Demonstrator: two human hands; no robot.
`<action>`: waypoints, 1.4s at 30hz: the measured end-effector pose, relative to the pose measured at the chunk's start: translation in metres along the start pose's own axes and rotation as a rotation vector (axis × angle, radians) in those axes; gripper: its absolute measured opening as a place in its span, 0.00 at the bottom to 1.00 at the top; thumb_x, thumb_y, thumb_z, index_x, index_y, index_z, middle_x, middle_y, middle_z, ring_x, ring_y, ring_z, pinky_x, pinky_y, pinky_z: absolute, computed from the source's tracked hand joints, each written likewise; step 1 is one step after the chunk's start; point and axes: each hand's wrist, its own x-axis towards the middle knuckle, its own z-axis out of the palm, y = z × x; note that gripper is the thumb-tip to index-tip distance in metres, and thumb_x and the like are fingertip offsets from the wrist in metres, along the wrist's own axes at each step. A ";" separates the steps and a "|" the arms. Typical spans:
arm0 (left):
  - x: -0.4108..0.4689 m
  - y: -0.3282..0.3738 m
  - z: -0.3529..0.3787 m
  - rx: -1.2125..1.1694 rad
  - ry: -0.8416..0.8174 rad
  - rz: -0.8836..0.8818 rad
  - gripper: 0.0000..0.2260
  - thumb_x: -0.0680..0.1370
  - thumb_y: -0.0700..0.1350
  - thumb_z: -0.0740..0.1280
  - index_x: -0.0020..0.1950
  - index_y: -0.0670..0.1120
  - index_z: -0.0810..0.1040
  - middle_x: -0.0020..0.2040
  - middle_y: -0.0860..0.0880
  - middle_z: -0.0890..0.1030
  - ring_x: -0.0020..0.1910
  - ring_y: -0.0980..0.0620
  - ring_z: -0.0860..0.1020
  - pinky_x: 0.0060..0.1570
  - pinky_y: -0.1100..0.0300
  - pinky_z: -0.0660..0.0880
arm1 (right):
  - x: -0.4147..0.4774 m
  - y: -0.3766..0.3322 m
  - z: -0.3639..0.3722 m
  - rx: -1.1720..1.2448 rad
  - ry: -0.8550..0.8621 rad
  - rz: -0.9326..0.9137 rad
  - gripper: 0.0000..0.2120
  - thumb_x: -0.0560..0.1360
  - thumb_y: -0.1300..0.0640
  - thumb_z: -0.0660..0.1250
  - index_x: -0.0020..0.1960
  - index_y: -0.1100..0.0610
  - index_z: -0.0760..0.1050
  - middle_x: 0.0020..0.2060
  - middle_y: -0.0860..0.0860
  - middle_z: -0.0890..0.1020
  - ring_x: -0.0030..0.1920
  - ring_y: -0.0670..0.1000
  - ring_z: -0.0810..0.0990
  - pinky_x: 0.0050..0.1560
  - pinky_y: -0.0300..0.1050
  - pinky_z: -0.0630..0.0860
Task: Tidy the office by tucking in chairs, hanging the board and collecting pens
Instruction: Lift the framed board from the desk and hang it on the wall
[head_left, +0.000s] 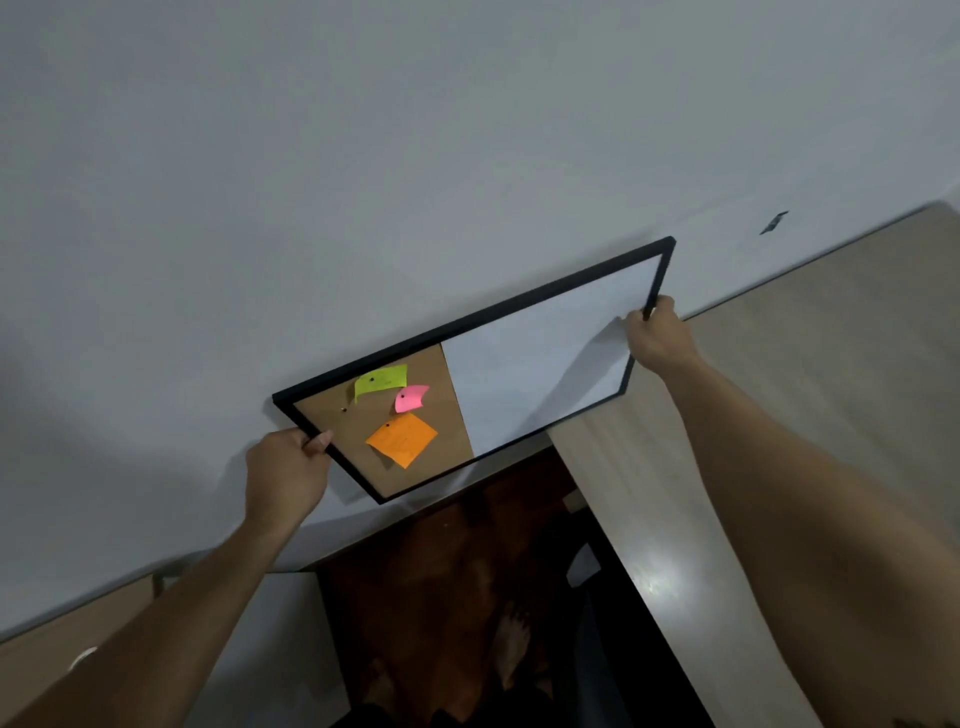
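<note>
**Board held up at the wall**

You have the black-framed rectangular board (530, 358), half cork and half white panel, in the middle of the frame, tilted with its right end higher. Its cork half, lower left, carries green, pink and orange sticky notes. Its top edge lies against the grey wall, lower edge out towards you.

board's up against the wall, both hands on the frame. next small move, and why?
Probably slide the board up and right toward the small dark wall fixture, likely the hanger. Left hand and right hand grip opposite frame edges; the board sits tilted, below and left of it.
</note>
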 end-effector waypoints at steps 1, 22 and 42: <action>0.002 0.000 0.000 0.003 0.002 -0.010 0.20 0.83 0.43 0.71 0.37 0.29 0.77 0.32 0.32 0.80 0.31 0.36 0.77 0.31 0.56 0.66 | 0.003 -0.002 0.002 0.009 -0.011 -0.009 0.24 0.86 0.51 0.57 0.77 0.62 0.63 0.69 0.63 0.77 0.66 0.66 0.77 0.56 0.51 0.71; 0.011 0.036 0.041 -0.507 -0.140 -0.241 0.10 0.80 0.54 0.76 0.42 0.52 0.85 0.42 0.44 0.88 0.52 0.40 0.89 0.65 0.41 0.82 | -0.063 0.008 0.126 0.442 -0.376 0.179 0.43 0.78 0.26 0.42 0.84 0.43 0.28 0.87 0.51 0.51 0.84 0.61 0.62 0.84 0.66 0.56; 0.031 0.157 0.117 -0.687 -0.403 -0.176 0.12 0.81 0.56 0.74 0.47 0.48 0.83 0.46 0.45 0.86 0.57 0.42 0.88 0.66 0.48 0.82 | 0.055 0.022 0.052 0.527 -0.104 0.239 0.42 0.79 0.25 0.44 0.86 0.43 0.34 0.87 0.53 0.52 0.84 0.65 0.59 0.82 0.69 0.60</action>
